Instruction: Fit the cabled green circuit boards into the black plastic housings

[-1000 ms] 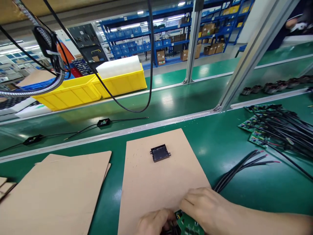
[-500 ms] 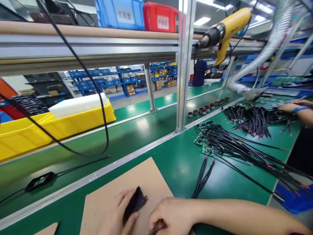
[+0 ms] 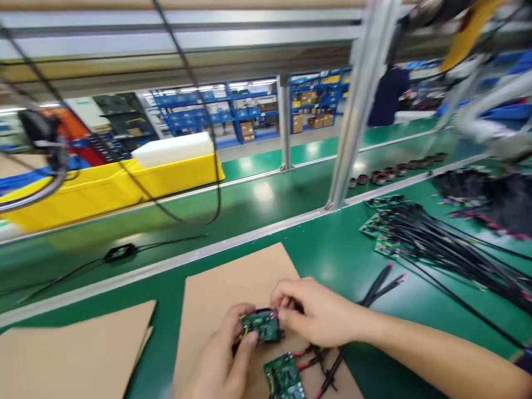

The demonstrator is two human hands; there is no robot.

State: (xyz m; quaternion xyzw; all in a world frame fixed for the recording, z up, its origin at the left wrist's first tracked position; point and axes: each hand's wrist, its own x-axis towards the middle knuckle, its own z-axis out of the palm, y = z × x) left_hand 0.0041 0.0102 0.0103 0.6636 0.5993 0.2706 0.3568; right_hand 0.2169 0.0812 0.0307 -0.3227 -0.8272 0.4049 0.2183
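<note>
Holding a small green circuit board (image 3: 261, 324) face-up over the cardboard sheet (image 3: 216, 293), long axis left-right, left hand (image 3: 220, 363) and right hand (image 3: 316, 313) pinch its ends; motion blur hides detail.

A green surface (image 3: 341, 249) runs left to right, edged on its far side by a pale metal rail (image 3: 233, 246). Beyond the rail lies a glossy green conveyor belt (image 3: 249, 202) that catches the ceiling light. 2 upright aluminium posts (image 3: 358, 105) rise from the rail to a horizontal frame bar (image 3: 174, 41) overhead. Far left, yellow bins (image 3: 124, 183) sit across the belt. In the far room, blue shelving racks (image 3: 233, 108) carry cardboard boxes under strip lights. The view is motion-blurred toward the right.
</note>
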